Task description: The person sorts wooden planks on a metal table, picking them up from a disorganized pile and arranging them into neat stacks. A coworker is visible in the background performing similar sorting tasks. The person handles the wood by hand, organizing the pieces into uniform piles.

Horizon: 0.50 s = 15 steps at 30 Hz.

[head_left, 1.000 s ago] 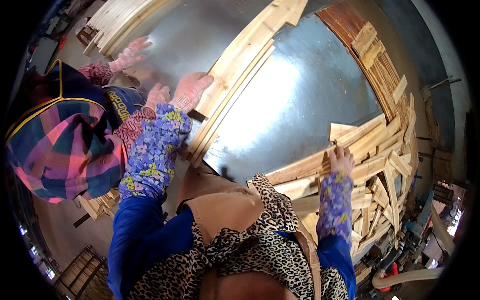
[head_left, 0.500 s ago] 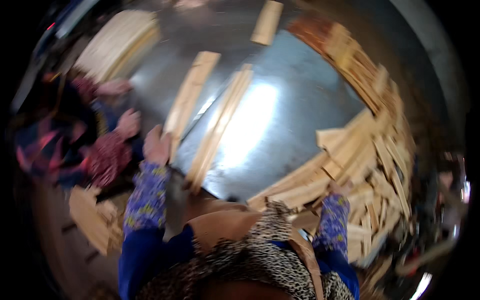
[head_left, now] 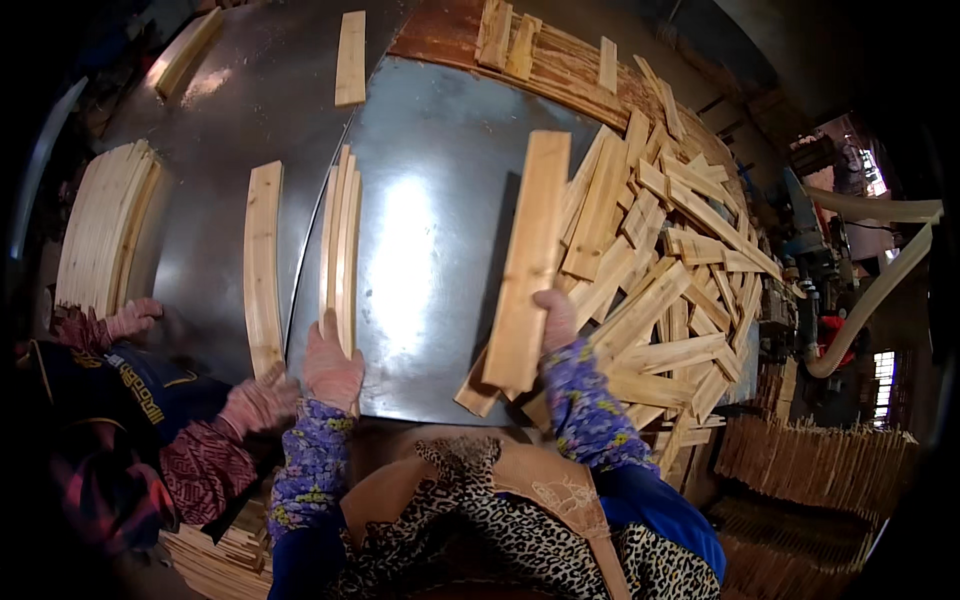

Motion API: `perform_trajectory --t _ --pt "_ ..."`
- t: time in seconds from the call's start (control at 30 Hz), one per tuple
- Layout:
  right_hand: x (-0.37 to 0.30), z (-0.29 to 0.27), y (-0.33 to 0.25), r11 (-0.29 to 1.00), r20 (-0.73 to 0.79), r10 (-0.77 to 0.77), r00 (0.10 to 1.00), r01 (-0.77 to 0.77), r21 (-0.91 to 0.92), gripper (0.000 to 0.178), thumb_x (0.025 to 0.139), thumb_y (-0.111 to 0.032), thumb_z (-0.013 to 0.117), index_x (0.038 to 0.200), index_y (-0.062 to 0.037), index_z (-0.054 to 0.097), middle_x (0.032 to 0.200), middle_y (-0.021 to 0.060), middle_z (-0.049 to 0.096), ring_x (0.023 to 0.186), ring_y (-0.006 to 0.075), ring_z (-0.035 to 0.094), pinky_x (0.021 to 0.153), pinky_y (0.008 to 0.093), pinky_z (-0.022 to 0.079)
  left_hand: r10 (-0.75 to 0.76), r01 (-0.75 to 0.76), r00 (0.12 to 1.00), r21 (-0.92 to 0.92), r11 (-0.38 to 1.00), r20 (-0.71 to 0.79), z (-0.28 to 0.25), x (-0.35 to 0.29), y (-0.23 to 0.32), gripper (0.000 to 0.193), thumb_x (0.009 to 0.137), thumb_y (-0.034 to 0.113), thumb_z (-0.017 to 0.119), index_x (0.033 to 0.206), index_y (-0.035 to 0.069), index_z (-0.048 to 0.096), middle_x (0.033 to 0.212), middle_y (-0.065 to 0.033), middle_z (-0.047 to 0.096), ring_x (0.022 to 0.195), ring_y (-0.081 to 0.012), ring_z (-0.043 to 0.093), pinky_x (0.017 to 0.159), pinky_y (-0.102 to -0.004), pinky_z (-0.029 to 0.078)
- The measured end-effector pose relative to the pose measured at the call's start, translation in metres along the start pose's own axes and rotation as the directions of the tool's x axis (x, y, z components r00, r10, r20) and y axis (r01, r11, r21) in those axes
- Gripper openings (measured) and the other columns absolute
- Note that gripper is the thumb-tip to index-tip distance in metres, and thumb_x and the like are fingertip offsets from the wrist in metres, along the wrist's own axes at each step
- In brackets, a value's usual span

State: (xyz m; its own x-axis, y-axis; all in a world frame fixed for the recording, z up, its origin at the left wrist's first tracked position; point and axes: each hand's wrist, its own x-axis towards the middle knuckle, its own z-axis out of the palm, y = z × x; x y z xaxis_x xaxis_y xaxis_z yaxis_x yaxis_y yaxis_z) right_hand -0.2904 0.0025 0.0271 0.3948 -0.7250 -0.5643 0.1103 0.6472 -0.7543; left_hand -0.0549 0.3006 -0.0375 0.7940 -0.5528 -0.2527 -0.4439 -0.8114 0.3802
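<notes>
My right hand [head_left: 557, 320], in a pinkish glove, grips a wooden board [head_left: 532, 250] by its right edge. The board is lifted and tilted over the metal tabletop [head_left: 440, 170], casting a shadow to its left. My left hand [head_left: 333, 365], also gloved, is closed round the near end of several narrow wooden boards [head_left: 342, 230] that stand on edge side by side. Just beyond my right hand lies a jumbled pile of loose boards [head_left: 660, 290], overlapping at many angles.
On my left a co-worker's gloved hand [head_left: 262, 400] touches the near end of a flat board [head_left: 264, 260]. Their other hand [head_left: 133, 317] is by a neat stack of boards [head_left: 108, 230]. Another board [head_left: 350, 60] lies far off. Stacked slats [head_left: 810, 460] stand at right.
My right hand has come out of the pile with a board. My left hand has shifted from beside the single flat board to the boards on edge. The view has turned.
</notes>
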Motion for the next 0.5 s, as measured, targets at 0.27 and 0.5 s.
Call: perform_trajectory --t 0.27,0.5 --pt "-0.016 0.061 0.247 0.215 0.503 0.106 0.858 0.474 -0.854 0.064 0.101 -0.030 0.072 0.156 -0.0019 0.055 0.137 0.0245 0.072 0.119 0.0381 0.072 0.102 0.0494 0.059 0.048 -0.044 0.998 -0.114 0.992 0.030 0.014 -0.007 0.035 0.098 0.089 0.041 0.082 0.167 0.001 0.039 0.160 -0.0349 0.046 0.143 -0.0532 0.053 0.120 -0.0525 0.048" --pt "0.121 0.007 -0.058 -0.318 -0.141 -0.484 0.863 -0.325 -0.891 0.055 0.084 -0.031 0.084 0.125 0.0014 0.068 0.133 0.0219 0.067 0.119 0.0384 0.065 0.104 0.0500 0.054 -0.028 0.028 1.000 0.020 0.999 -0.004 0.011 -0.002 0.040 0.096 0.085 0.034 0.084 0.165 0.003 0.039 0.158 -0.0313 0.047 0.137 -0.0501 0.057 0.114 -0.0543 0.053"
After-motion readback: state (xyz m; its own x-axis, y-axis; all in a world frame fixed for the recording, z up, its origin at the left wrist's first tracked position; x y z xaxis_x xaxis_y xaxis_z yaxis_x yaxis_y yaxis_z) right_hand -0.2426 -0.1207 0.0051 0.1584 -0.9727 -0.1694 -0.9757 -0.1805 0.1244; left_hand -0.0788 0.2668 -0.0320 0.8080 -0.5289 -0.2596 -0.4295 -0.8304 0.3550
